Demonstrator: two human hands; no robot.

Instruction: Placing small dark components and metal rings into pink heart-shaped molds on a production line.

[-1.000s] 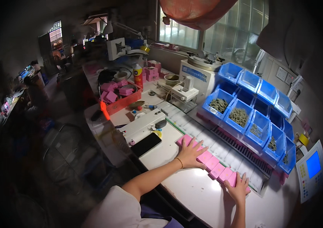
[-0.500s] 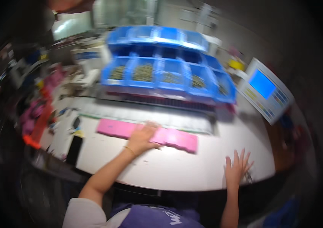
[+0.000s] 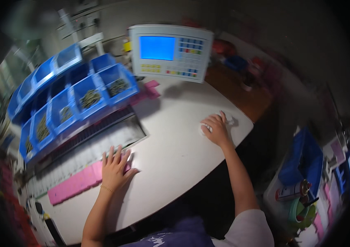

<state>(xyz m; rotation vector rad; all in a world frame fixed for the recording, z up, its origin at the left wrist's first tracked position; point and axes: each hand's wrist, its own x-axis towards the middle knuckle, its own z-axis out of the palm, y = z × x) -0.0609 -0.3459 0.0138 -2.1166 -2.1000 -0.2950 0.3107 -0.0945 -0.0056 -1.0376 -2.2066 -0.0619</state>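
My left hand (image 3: 115, 169), fingers spread and pointing away from me, lies over the right end of a long pink bar (image 3: 76, 183). The bar rests along the front of a pale slotted strip (image 3: 66, 166) set in the worktop. Near the table's right edge, my right hand (image 3: 216, 129) curls its fingers over a crumpled white wad (image 3: 205, 129), which looks like cloth or tissue. Part of that wad is hidden beneath the fingers.
Tiered blue bins (image 3: 61, 103) with small metallic-looking parts stand at the back left of the white table (image 3: 175, 152). Behind it is a control panel (image 3: 171, 52) with a blue screen. A blue crate (image 3: 300, 158) and a spray can (image 3: 292, 191) are at the right, beyond the table edge.
The view has swung right. My right hand, earlier spread with nothing in it, now closes over the white wad. My left hand has shifted from the pink bar's middle to its right end.
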